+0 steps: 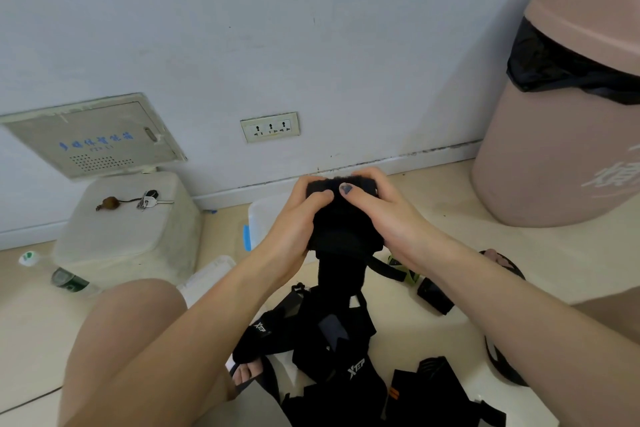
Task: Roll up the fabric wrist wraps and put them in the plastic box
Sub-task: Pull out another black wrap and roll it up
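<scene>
1. The left hand [304,215] and the right hand [377,208] hold a black wrist wrap [341,218] up in the air, in front of the wall [311,28].
2. The fingers of both hands curl round the top of the wrap, where the cloth is rolled into a thick roll. Both thumbs press on the near side of the roll.
3. The rest of the wrap hangs down from the hands as a long black strip toward the floor [433,218].
4. The plastic box [263,218] is clear and sits on the floor just behind the hands, near the wall. The hands hide most of it. I cannot tell what is inside.
5. A clear lid [207,277] lies on the floor to the left of the box.
6. More black wraps [332,357] lie in a heap on the floor between the person's legs. Some have white letters on them.
7. One small rolled black wrap [434,295] lies on the floor to the right, under the right arm.
8. A white stool [128,232] stands at the left with keys [149,200] on top.
9. A big pink bin [561,114] with a black bag stands at the right.
10. A bottle [59,277] lies on the floor by the stool.
</scene>
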`<act>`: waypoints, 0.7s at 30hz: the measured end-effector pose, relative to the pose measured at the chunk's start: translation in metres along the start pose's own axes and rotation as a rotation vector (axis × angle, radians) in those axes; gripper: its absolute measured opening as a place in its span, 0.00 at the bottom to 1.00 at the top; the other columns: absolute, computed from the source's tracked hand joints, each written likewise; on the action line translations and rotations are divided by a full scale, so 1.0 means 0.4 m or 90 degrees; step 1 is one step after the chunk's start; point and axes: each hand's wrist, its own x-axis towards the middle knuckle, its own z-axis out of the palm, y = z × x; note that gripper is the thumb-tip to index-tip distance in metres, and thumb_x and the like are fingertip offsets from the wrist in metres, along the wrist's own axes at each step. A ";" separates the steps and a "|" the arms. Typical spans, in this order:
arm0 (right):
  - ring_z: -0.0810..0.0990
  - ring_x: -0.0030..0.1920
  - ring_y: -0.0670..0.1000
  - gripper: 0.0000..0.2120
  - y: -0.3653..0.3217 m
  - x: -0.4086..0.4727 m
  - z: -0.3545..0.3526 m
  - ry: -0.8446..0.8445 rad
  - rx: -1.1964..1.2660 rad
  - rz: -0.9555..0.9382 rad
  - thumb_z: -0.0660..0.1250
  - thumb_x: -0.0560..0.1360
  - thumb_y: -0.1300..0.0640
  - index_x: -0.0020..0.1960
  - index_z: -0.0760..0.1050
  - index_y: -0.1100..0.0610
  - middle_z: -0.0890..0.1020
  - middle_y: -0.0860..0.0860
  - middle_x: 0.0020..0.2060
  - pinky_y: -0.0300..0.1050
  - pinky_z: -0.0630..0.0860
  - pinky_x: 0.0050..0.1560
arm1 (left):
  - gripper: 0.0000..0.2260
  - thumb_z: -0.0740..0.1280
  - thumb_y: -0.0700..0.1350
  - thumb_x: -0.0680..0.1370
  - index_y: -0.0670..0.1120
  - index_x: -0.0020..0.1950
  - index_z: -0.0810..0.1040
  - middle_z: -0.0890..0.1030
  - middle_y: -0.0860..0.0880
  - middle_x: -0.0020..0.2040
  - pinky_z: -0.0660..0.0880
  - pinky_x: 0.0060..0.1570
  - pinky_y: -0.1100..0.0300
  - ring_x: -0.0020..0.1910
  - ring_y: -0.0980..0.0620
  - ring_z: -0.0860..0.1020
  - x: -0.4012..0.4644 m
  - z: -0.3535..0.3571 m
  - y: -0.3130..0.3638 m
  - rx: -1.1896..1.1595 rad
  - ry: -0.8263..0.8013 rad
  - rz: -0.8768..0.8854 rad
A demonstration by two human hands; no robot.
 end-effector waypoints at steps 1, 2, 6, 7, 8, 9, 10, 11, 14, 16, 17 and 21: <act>0.85 0.57 0.55 0.11 -0.001 0.003 -0.003 -0.005 0.003 0.018 0.67 0.82 0.48 0.60 0.76 0.52 0.84 0.54 0.55 0.56 0.81 0.61 | 0.07 0.62 0.42 0.84 0.47 0.61 0.76 0.82 0.47 0.51 0.78 0.46 0.55 0.51 0.50 0.82 0.004 -0.002 0.000 0.010 -0.002 0.012; 0.86 0.56 0.53 0.14 -0.004 0.004 -0.006 -0.010 0.002 0.043 0.67 0.81 0.44 0.61 0.76 0.51 0.85 0.53 0.56 0.56 0.82 0.59 | 0.07 0.62 0.41 0.84 0.49 0.60 0.76 0.82 0.47 0.51 0.77 0.46 0.55 0.51 0.50 0.81 0.005 -0.004 0.002 0.015 -0.003 0.024; 0.87 0.53 0.48 0.20 0.006 0.012 -0.015 -0.025 -0.038 0.075 0.65 0.78 0.34 0.62 0.77 0.47 0.86 0.47 0.54 0.54 0.82 0.59 | 0.08 0.62 0.42 0.83 0.55 0.56 0.76 0.82 0.53 0.49 0.76 0.48 0.54 0.51 0.52 0.81 0.011 -0.009 0.002 0.052 0.010 0.058; 0.86 0.54 0.48 0.20 0.010 0.015 -0.015 -0.019 -0.051 0.062 0.65 0.78 0.34 0.61 0.78 0.47 0.86 0.46 0.54 0.54 0.81 0.62 | 0.08 0.63 0.43 0.83 0.56 0.56 0.76 0.82 0.54 0.48 0.76 0.47 0.55 0.50 0.53 0.81 0.011 -0.010 0.000 0.068 0.013 0.058; 0.86 0.55 0.48 0.19 0.011 0.017 -0.015 -0.005 -0.058 0.052 0.66 0.79 0.36 0.60 0.78 0.47 0.87 0.46 0.53 0.55 0.80 0.63 | 0.07 0.63 0.45 0.83 0.57 0.56 0.76 0.82 0.57 0.46 0.76 0.47 0.56 0.49 0.56 0.81 0.011 -0.010 -0.002 0.082 0.016 0.057; 0.86 0.55 0.48 0.17 0.012 0.020 -0.016 0.012 -0.055 0.043 0.66 0.79 0.37 0.60 0.79 0.48 0.87 0.47 0.53 0.55 0.80 0.63 | 0.05 0.64 0.47 0.83 0.57 0.56 0.76 0.82 0.59 0.45 0.75 0.47 0.57 0.47 0.58 0.81 0.012 -0.010 -0.004 0.092 0.017 0.055; 0.86 0.54 0.49 0.16 0.012 0.022 -0.018 0.029 -0.046 0.036 0.67 0.80 0.39 0.60 0.80 0.49 0.87 0.47 0.52 0.56 0.80 0.63 | 0.05 0.65 0.50 0.82 0.57 0.57 0.76 0.82 0.60 0.44 0.74 0.47 0.58 0.46 0.59 0.81 0.014 -0.011 -0.005 0.097 0.020 0.052; 0.86 0.54 0.50 0.16 0.013 0.026 -0.021 0.043 -0.035 0.031 0.67 0.80 0.41 0.60 0.80 0.50 0.87 0.49 0.52 0.57 0.80 0.63 | 0.07 0.66 0.53 0.81 0.56 0.58 0.76 0.82 0.60 0.43 0.74 0.48 0.58 0.45 0.59 0.81 0.017 -0.013 -0.008 0.100 0.026 0.049; 0.86 0.55 0.52 0.15 0.012 0.032 -0.029 0.063 -0.040 0.030 0.67 0.81 0.42 0.60 0.80 0.51 0.86 0.50 0.54 0.58 0.80 0.63 | 0.06 0.63 0.47 0.83 0.49 0.57 0.77 0.83 0.55 0.42 0.76 0.50 0.55 0.40 0.57 0.81 0.023 -0.018 -0.002 0.073 0.066 0.036; 0.85 0.56 0.51 0.16 0.014 0.035 -0.033 0.066 -0.045 0.034 0.66 0.81 0.41 0.59 0.80 0.51 0.86 0.50 0.55 0.57 0.80 0.64 | 0.09 0.58 0.39 0.84 0.43 0.55 0.78 0.83 0.47 0.46 0.79 0.47 0.57 0.42 0.53 0.82 0.021 -0.021 0.004 0.035 0.085 0.024; 0.85 0.56 0.51 0.17 0.014 0.036 -0.034 0.067 -0.042 0.037 0.66 0.80 0.40 0.60 0.80 0.51 0.86 0.49 0.55 0.57 0.79 0.64 | 0.11 0.56 0.37 0.83 0.40 0.55 0.78 0.82 0.44 0.47 0.80 0.44 0.59 0.42 0.51 0.83 0.018 -0.023 0.008 0.008 0.092 0.017; 0.85 0.56 0.51 0.18 0.006 0.036 -0.034 0.081 -0.021 0.044 0.65 0.81 0.39 0.60 0.80 0.52 0.86 0.50 0.56 0.56 0.80 0.64 | 0.09 0.57 0.35 0.84 0.39 0.54 0.77 0.84 0.41 0.47 0.80 0.41 0.61 0.41 0.50 0.84 0.008 -0.028 0.014 -0.083 0.065 -0.003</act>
